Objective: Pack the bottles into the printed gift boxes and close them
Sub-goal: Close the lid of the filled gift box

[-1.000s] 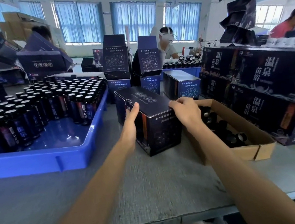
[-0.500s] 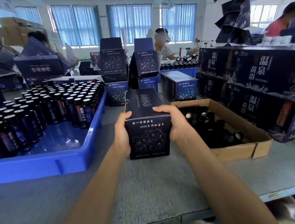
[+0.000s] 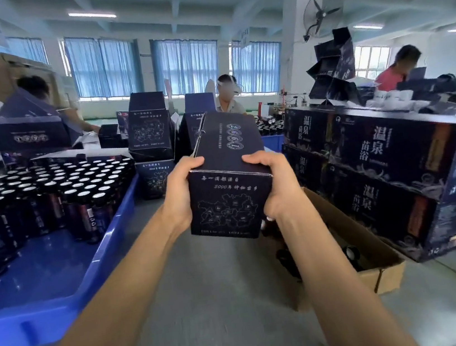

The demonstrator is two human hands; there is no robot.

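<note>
Dark gift box (image 3: 226,202), gripped by left hand (image 3: 179,197) and right hand (image 3: 277,186), now lifted off table (image 3: 223,291).

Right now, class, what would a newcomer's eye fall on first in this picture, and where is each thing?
The dark printed gift box at centre stands out, gripped by the left hand and right hand. To its left sits a blue tray holding rows of dark bottles; to its right, stacked printed cartons behind an open cardboard box.
</note>
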